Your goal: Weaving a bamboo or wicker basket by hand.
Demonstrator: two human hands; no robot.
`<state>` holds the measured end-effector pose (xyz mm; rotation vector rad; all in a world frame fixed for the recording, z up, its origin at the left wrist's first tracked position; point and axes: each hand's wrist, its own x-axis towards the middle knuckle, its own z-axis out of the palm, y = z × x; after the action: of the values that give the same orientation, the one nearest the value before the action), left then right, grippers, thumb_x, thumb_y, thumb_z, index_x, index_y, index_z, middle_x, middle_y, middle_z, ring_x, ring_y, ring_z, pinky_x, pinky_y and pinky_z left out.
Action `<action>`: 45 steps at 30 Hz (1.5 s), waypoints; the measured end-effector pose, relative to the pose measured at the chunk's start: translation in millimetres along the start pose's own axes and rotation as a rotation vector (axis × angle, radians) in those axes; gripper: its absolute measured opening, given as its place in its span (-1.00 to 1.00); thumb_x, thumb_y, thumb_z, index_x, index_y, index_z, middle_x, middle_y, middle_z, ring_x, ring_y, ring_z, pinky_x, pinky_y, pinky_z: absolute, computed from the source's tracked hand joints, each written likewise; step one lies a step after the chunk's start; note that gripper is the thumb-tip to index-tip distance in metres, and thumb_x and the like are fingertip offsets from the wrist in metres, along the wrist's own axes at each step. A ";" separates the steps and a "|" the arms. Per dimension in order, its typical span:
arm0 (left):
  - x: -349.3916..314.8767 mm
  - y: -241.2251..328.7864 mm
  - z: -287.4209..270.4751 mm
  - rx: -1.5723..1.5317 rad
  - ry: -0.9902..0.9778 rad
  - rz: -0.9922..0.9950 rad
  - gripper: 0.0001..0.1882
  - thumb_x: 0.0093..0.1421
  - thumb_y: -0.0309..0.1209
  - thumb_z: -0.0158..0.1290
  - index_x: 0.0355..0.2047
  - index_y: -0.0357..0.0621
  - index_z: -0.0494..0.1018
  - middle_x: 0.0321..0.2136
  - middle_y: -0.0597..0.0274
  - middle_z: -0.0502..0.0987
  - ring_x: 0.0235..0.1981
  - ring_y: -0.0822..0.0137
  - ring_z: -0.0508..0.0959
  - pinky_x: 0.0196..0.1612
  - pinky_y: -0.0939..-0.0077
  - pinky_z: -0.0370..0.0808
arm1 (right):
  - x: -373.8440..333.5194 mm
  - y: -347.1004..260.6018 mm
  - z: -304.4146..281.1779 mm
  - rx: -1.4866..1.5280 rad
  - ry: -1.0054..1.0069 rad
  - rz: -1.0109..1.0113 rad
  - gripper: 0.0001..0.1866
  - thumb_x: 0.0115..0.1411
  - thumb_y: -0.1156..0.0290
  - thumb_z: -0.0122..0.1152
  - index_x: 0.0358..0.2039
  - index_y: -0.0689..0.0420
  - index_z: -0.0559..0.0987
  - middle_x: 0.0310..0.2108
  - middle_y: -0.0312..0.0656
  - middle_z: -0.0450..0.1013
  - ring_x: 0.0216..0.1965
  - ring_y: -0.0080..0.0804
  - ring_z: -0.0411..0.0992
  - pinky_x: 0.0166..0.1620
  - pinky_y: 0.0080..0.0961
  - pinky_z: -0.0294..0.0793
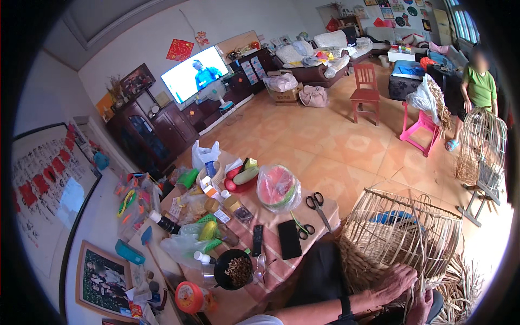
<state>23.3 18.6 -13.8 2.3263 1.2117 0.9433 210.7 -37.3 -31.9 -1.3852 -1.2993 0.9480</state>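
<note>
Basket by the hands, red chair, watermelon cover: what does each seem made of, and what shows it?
Basket: probably dried plant strips, matte, given its uneven, tan weave.
Red chair: likely painted or stained wood, smooth, given its slatted back.
Watermelon cover: apparently thin plastic, glossy and clear, showing creases and highlights.

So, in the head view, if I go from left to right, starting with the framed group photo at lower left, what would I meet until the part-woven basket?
Framed photo, orange-lidded tub, black bowl, remote control, black phone, larger scissors, part-woven basket.
</note>
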 end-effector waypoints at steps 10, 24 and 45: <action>8.1 0.1 -3.3 -0.018 0.066 -0.038 -0.83 0.30 -0.33 0.02 -0.33 -0.16 0.33 -0.47 0.11 0.46 -0.32 0.08 0.53 -0.18 0.19 0.41 | 74.5 36.0 -36.6 -0.016 0.287 -0.091 -0.67 0.39 0.41 0.07 0.11 0.25 0.43 -0.45 -0.32 0.33 -0.61 -0.69 0.18 -0.60 -0.66 0.17; 11.1 2.6 -7.5 0.009 0.207 -0.047 -0.76 0.25 -0.31 0.10 -0.47 -0.14 0.33 -0.60 0.07 0.45 -0.46 0.00 0.53 -0.33 0.10 0.43 | 85.0 52.4 -11.4 0.095 0.130 0.077 -0.78 0.32 0.35 0.11 -0.48 0.09 0.40 -0.61 -0.49 0.16 -0.54 -0.71 0.08 -0.47 -0.62 0.04; -19.6 -44.9 -78.2 -0.154 -0.014 -0.102 -0.74 0.36 -0.23 0.02 -0.31 -0.21 0.45 -0.41 0.06 0.52 -0.25 0.02 0.54 -0.14 0.19 0.44 | 56.6 20.9 56.8 0.280 0.184 -0.007 -0.84 0.39 0.37 0.09 -0.19 0.18 0.55 -0.40 -0.40 0.47 -0.47 -0.70 0.31 -0.41 -0.71 0.24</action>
<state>-65.6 28.5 8.7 2.1274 1.1957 0.9481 167.7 27.6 -60.3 -1.2177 -0.9918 0.9346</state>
